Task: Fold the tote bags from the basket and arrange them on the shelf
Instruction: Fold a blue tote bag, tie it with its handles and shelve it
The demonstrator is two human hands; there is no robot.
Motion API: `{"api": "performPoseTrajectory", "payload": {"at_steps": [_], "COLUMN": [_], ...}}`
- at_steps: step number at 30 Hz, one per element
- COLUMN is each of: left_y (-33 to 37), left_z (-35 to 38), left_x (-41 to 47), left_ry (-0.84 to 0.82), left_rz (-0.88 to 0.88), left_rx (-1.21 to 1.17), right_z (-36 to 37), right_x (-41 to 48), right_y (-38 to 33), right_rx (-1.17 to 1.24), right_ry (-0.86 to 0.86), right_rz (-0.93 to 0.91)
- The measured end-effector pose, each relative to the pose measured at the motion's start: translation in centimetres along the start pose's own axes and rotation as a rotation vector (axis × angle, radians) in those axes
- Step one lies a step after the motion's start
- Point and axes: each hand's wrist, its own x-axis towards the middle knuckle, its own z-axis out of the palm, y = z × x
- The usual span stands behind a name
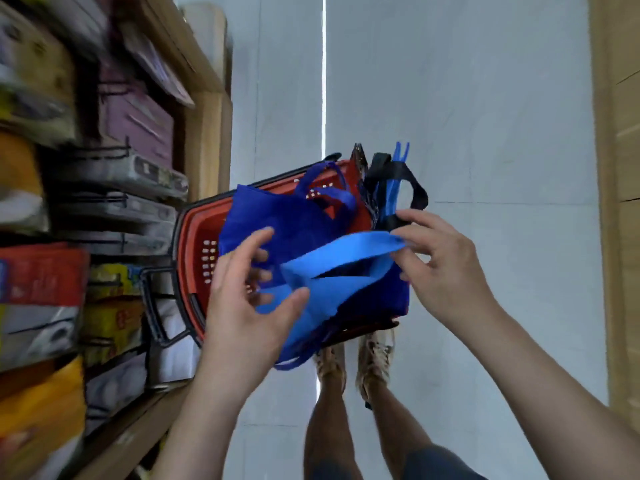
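A light blue tote bag [322,289] hangs in the air above a red plastic basket [194,244] on the floor. My right hand [440,265] pinches the bag's handle loop at its right end. My left hand [242,299] grips the bag's left edge with thumb and spread fingers. Inside the basket lies a dark blue tote bag [277,213] with its handles up. More bags with black and blue handles [391,181] stick out at the basket's far end.
A wooden shelf [204,129] on the left holds boxed goods and dark flat cases [117,202]. The basket's black handle [156,306] lies toward the shelf. My feet in sandals [353,365] stand on the pale tiled floor. A wooden unit [620,202] lines the right edge.
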Motion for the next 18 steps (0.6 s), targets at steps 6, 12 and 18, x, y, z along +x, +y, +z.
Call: {"api": "performPoseTrajectory", "payload": {"at_steps": [6,12,18], "left_y": [3.2,2.5,6.2], "left_z": [0.8,-2.9,-7.3], "left_x": [-2.7,-2.3,-2.3], "left_ry": [-0.229,0.019,0.077], "left_rz": [0.176,0.090,-0.127], "left_rx": [0.566,0.346,-0.270], "right_z": [-2.4,-3.3,-4.1], "right_x": [-0.8,-0.6,-4.0], "right_y": [-9.4,-12.2,-11.7], "right_rx": [0.208,0.362,-0.061], "right_ry": [-0.077,-0.241,-0.650], "right_rz": [0.037,0.091,-0.030]}}
